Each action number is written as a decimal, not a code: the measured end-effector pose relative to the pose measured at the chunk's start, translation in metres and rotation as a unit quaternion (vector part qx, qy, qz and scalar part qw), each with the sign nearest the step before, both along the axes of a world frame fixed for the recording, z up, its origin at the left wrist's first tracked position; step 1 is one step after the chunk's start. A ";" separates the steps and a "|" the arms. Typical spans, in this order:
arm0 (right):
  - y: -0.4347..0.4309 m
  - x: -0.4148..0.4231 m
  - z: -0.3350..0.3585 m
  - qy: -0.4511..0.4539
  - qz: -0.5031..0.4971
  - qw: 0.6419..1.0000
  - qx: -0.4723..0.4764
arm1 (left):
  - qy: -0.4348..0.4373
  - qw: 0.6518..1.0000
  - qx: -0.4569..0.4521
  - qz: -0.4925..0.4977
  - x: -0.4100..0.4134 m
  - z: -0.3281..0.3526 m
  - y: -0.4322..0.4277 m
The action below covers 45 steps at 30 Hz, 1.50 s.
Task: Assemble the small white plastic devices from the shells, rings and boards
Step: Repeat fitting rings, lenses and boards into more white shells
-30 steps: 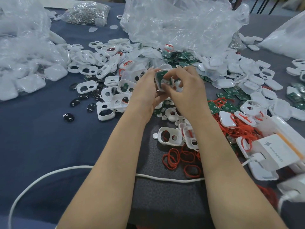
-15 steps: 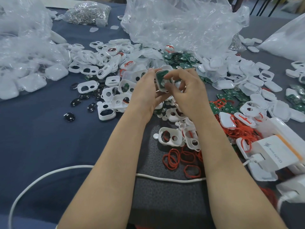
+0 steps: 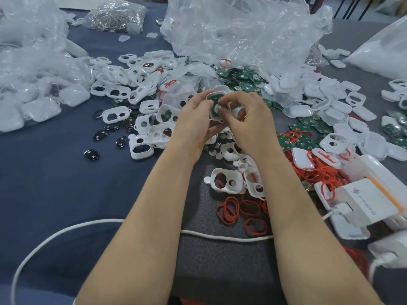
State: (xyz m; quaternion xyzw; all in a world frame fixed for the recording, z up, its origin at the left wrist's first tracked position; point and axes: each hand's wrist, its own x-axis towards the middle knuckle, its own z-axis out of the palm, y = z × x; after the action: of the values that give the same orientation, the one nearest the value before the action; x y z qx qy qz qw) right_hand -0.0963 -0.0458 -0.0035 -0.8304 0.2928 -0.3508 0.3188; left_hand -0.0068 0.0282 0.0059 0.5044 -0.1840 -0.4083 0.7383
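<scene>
Shell (image 3: 213, 116) with board (image 3: 216, 98) inside, gripped by my left hand (image 3: 193, 122); right hand (image 3: 248, 122) pinches it too, fingertip on board.

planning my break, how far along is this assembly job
Early on. A few closed units with red bands lie at right, seemingly done. In hand: the left hand and right hand hold one shell with a green board in it. Left: heaps of empty shells, loose boards and red rings.

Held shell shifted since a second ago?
No. The held shell keeps its place above the loose two-hole shell, as before.
</scene>
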 end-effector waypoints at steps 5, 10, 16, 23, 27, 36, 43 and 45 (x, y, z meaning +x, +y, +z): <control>0.000 0.000 0.001 -0.003 0.008 1.000 0.010 | -0.031 0.999 0.010 0.002 -0.001 -0.001 0.001; -0.001 -0.002 0.006 -0.066 0.019 0.991 0.111 | -0.029 0.999 -0.001 0.016 -0.002 0.001 0.002; -0.004 -0.005 0.009 -0.116 -0.018 0.976 0.186 | -0.012 1.000 -0.010 0.016 -0.002 0.000 0.002; -0.002 -0.005 0.009 -0.114 -0.032 0.975 0.188 | -0.100 0.994 0.005 0.030 0.001 -0.006 0.000; -0.001 -0.003 0.010 -0.105 -0.016 0.979 0.177 | -0.139 0.990 0.012 0.021 0.001 -0.009 -0.001; -0.013 -0.011 0.010 -0.133 -0.130 0.968 0.170 | -0.131 0.991 0.008 0.040 0.001 -0.009 -0.002; -0.022 -0.017 0.005 -0.074 -0.204 0.972 0.093 | -0.054 0.991 -0.011 0.119 0.001 -0.002 0.001; -0.020 -0.015 0.003 -0.035 -0.191 0.979 0.062 | -0.065 0.990 -0.012 0.128 0.000 -0.002 0.002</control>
State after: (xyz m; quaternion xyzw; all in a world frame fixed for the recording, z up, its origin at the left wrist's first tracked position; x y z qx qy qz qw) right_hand -0.1116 -0.0659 -0.0001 -0.7246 0.4560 -0.4156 0.3070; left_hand -0.0065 0.0305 0.0043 0.5403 -0.1701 -0.2742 0.7771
